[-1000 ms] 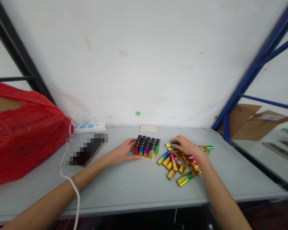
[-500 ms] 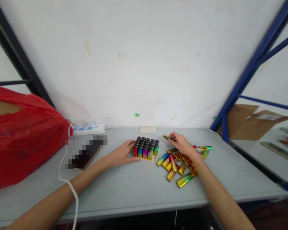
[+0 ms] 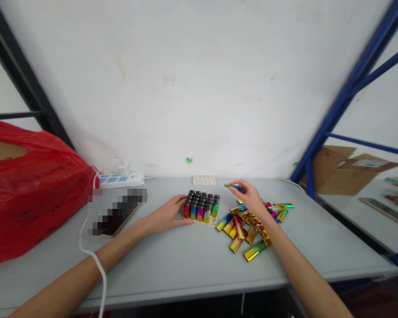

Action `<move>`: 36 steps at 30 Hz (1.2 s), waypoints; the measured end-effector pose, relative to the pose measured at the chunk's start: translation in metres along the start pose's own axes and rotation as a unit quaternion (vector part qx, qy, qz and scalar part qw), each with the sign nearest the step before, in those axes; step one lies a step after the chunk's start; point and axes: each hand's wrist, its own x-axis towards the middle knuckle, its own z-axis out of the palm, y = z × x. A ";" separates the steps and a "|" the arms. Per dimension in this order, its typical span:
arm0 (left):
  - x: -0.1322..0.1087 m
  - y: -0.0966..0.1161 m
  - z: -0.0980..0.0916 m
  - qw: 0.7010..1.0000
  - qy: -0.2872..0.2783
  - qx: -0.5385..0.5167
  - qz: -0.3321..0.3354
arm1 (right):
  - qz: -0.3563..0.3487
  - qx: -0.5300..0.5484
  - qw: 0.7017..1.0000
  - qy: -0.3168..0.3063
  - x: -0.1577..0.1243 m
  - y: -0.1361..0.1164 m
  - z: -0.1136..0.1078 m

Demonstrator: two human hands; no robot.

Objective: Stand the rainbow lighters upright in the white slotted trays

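A small white tray (image 3: 213,223) holds upright lighters (image 3: 200,214) in rows, with black tops and shiny red, blue, purple and green bodies. At the front right corner one of its slots holds no lighter. My left hand (image 3: 166,215) grips the tray's left side, thumb at the front and fingers towards the back. My right hand (image 3: 248,194) pinches a single gold and blue lighter (image 3: 227,185), held nearly level to the right of the tray. Beneath that wrist lies a loose pile of metallic lighters (image 3: 240,227), partly covered by my forearm.
Another white tray (image 3: 204,180) stands by the wall. To the left are a phone (image 3: 119,218), a power strip (image 3: 121,179), a white cable (image 3: 97,260) and a red plastic bag (image 3: 36,190). A blue frame (image 3: 345,97) and cardboard box (image 3: 338,172) stand right.
The lighter in my right hand has turned, so its blue part now shows. That hand has lifted slightly off the pile. My left hand stays at the tray.
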 end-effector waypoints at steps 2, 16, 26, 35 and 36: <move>0.000 0.000 0.000 1.000 -0.001 -0.002 0.003 | 0.015 0.021 1.000 0.000 0.001 -0.001 0.002; 0.001 0.004 -0.002 1.000 -0.008 0.004 -0.014 | 0.075 0.135 0.987 -0.047 -0.007 -0.012 0.018; 0.001 0.004 -0.002 1.000 -0.008 0.007 -0.012 | 0.015 -0.070 0.997 0.003 -0.012 -0.021 0.023; 0.000 0.003 -0.002 1.000 -0.011 0.004 -0.009 | -0.049 -0.016 0.995 -0.091 -0.019 -0.036 0.013; 0.000 0.003 -0.002 1.000 -0.012 0.002 -0.009 | -0.068 -0.016 0.993 -0.099 -0.020 -0.040 0.011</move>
